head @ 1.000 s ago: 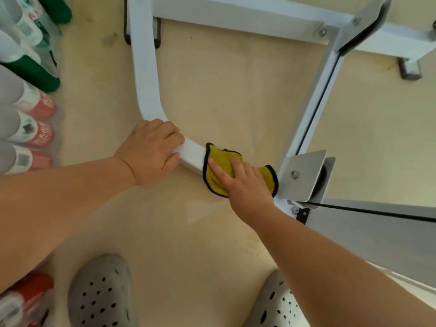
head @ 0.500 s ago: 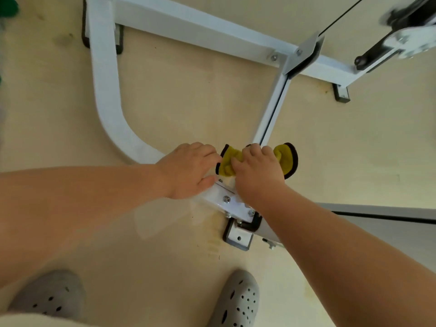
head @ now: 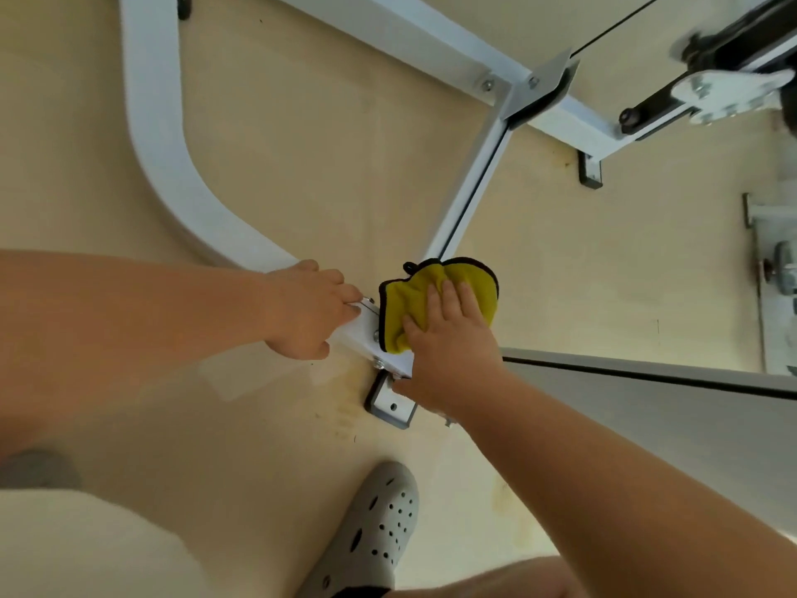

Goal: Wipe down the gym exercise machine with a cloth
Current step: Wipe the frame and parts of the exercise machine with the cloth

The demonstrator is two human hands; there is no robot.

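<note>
Head view, looking down. At left, the white curved frame bar [head: 159, 166] of the gym machine sweeps across the beige floor [head: 302, 144]. Our left hand [head: 308, 315] holds the bar's lower end, fingers curled round it. Just right of that hand, the yellow cloth [head: 405, 308], edged in black, lies bunched on the bolted joint where the bar meets a straight diagonal strut [head: 470, 187]. Our right hand [head: 453, 347] presses the cloth there, fingers flat and straight, thumb spread aside, clasping nothing. Below the joint a grey foot plate [head: 390, 405] rests on the floor; nearer us we see a grey perforated clog [head: 371, 528]. At far right sits a blurred pulley bracket [head: 729, 92].
</note>
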